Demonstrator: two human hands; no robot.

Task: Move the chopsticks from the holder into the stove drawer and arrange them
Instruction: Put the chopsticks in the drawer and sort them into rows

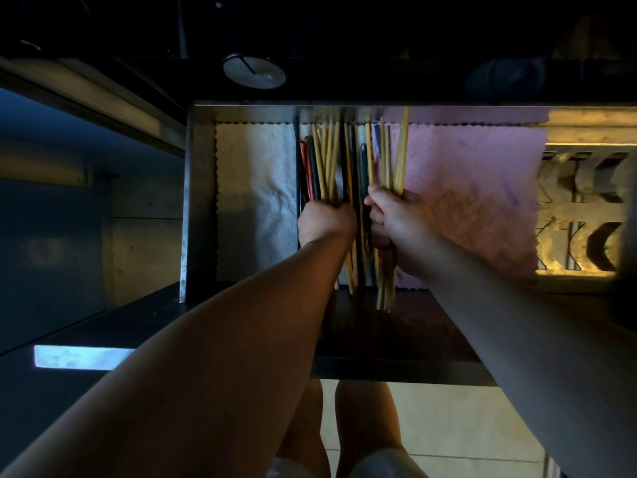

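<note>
Your left hand [325, 220] and right hand [396, 219] each clench splayed chopstick bundles [396, 160] over the drawer [203, 201]; loosening risks scatter.

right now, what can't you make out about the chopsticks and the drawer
Head view only:
- Chopsticks: exact count unclear; dim light, overlap, and the left hand and right hand cover their middles.
- Drawer: right end lost in yellow glare.
- Round object above: too dark to identify.
</note>
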